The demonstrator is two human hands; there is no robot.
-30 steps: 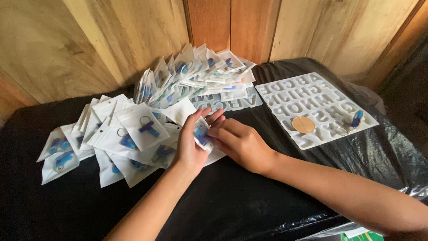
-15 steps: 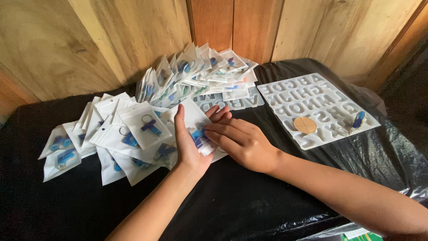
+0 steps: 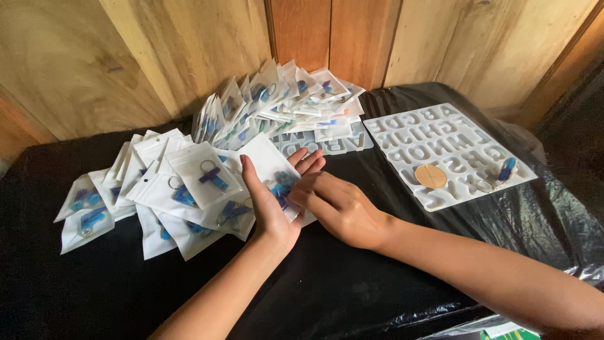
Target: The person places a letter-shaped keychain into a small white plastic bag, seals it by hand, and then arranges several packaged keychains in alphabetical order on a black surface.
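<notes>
My left hand holds a small white plastic pouch with a blue keychain piece inside, palm up under it. The fingers of my right hand press on the pouch's lower part against the left palm. Just left of the hands lies a spread of similar white pouches, each with a blue piece and a key ring. A second heap of pouches fans out behind, near the wooden wall.
A white letter-shaped mould tray lies at the right, with a round wooden disc and a blue keychain on it. Black plastic sheeting covers the table. Wooden planks form the back wall.
The pouch has come to rest flatter on my left palm. My right hand's fingers have slid down over its lower part.
</notes>
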